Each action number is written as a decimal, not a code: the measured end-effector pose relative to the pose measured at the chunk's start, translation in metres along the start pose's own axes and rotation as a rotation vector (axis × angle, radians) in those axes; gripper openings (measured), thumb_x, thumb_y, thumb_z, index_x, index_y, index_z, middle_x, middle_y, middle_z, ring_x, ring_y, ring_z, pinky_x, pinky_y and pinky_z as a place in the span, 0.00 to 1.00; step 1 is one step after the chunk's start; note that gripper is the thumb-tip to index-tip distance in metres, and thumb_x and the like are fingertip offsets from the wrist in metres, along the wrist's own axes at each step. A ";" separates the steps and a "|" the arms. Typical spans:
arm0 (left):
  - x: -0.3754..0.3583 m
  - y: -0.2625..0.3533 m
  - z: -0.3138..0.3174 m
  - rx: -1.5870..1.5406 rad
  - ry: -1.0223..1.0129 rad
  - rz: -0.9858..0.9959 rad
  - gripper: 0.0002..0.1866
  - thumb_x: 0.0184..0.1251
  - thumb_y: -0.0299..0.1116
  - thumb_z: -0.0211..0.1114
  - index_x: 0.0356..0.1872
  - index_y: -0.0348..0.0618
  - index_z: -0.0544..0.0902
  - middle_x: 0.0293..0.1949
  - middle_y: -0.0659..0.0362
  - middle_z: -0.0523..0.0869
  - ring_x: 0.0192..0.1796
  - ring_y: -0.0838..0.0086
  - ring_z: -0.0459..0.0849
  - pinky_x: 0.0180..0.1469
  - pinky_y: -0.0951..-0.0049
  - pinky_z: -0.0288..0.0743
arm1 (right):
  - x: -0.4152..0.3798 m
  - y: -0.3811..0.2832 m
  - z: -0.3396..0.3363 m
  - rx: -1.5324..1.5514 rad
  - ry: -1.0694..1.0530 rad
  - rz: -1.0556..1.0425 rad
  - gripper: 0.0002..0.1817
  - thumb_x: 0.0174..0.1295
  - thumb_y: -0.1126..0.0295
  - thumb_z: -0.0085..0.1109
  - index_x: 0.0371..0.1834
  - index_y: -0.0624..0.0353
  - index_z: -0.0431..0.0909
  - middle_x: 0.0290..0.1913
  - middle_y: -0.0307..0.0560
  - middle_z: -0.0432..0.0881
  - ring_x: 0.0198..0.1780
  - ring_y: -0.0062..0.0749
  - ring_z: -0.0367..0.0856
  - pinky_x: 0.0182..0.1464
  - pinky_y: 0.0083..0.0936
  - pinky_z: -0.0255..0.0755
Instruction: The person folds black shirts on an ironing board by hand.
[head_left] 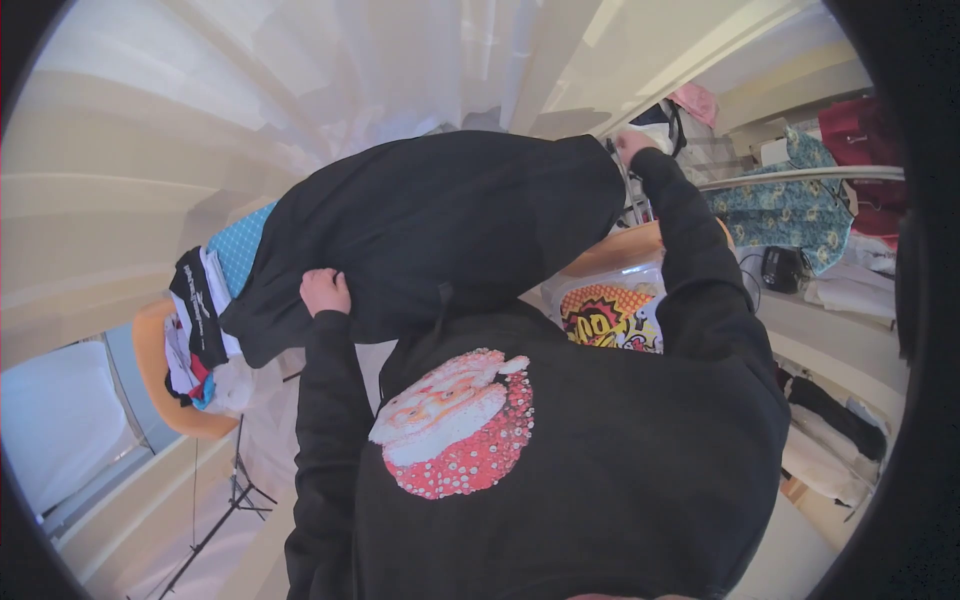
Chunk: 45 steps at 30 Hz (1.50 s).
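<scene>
A large black cloth garment (pixel 450 210) is spread over an ironing board with a blue patterned cover (pixel 240 250), which shows at the left end. My left hand (pixel 327 290) rests at the garment's near side, its fingers curled closed on the fabric. Beyond the garment's right end, my right hand (pixel 632 145) is closed beside some metal bars (pixel 630 190). What it grips there is too small and partly hidden to make out. The garment hides most of the board.
An orange chair (pixel 155 340) holds folded clothes (pixel 195 310) at the left. Below it stands a thin black tripod stand (pixel 240 490). A brightly printed bag (pixel 610 315) lies near my right arm. Farther right, a patterned teal garment (pixel 790 215) hangs near a metal rail (pixel 800 176).
</scene>
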<state>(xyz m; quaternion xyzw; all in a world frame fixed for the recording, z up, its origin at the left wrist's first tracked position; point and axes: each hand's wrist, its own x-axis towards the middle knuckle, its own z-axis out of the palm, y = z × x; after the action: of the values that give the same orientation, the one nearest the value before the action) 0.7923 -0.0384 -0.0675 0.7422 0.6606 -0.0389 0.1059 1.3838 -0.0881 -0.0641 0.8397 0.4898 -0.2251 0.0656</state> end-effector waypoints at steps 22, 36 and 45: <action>0.007 -0.013 0.007 -0.046 0.111 0.166 0.11 0.55 0.35 0.56 0.27 0.40 0.83 0.24 0.55 0.81 0.37 0.59 0.74 0.42 0.60 0.67 | -0.168 -0.198 -0.003 0.555 -0.101 -0.652 0.10 0.55 0.71 0.50 0.40 0.52 0.77 0.40 0.38 0.79 0.39 0.27 0.77 0.41 0.23 0.69; 0.020 -0.043 -0.001 -0.090 0.038 0.438 0.08 0.52 0.36 0.56 0.20 0.46 0.81 0.24 0.62 0.79 0.36 0.65 0.72 0.39 0.65 0.64 | -0.137 -0.291 0.047 -0.003 -0.320 -0.508 0.15 0.57 0.63 0.52 0.45 0.57 0.76 0.43 0.47 0.78 0.42 0.39 0.77 0.44 0.30 0.71; 0.074 -0.050 -0.050 -0.479 -0.216 0.490 0.07 0.56 0.33 0.56 0.27 0.43 0.78 0.29 0.57 0.78 0.34 0.63 0.76 0.36 0.66 0.70 | -0.080 -0.300 0.022 0.085 -0.287 -0.420 0.13 0.53 0.60 0.53 0.39 0.51 0.78 0.36 0.38 0.81 0.35 0.34 0.78 0.40 0.28 0.70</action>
<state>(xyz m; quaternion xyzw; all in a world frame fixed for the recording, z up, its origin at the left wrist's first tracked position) 0.7484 0.0493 -0.0390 0.8242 0.4385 0.0653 0.3523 1.0875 -0.0054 -0.0147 0.6809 0.6295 -0.3708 0.0510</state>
